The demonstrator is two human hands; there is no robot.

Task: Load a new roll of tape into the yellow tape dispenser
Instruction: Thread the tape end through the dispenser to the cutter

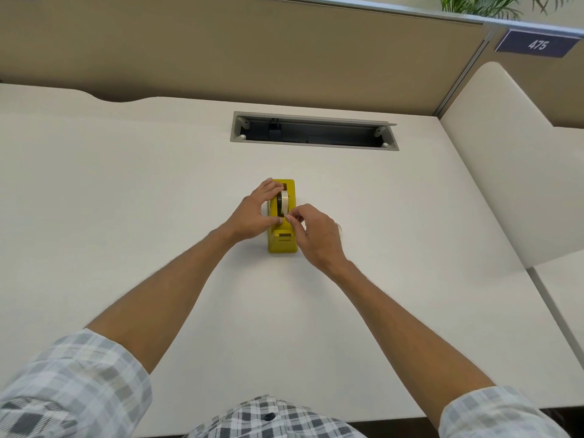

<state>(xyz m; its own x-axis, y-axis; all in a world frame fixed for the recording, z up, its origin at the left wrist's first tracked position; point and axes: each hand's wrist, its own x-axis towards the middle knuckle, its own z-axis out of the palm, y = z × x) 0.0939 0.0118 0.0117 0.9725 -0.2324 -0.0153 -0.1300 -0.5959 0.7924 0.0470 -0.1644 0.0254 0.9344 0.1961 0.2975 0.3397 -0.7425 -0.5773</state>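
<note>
Yellow tape dispenser [282, 238] sits on desk [126, 200], well in front of cable slot [313, 131]. Tape roll [283, 202] seated upright in its cradle. Roll judged light, stiff; free end thin, sticky: take by the tab only. Left hand [257, 213] curls round dispenser's left side, steadying. Right hand [316, 233] pinches at the roll's near edge, wrist low.

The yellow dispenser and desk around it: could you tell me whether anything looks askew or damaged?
Nothing stands out. The yellow dispenser sits upright on the desk with the tape roll seated in it; no damage shows.
</note>
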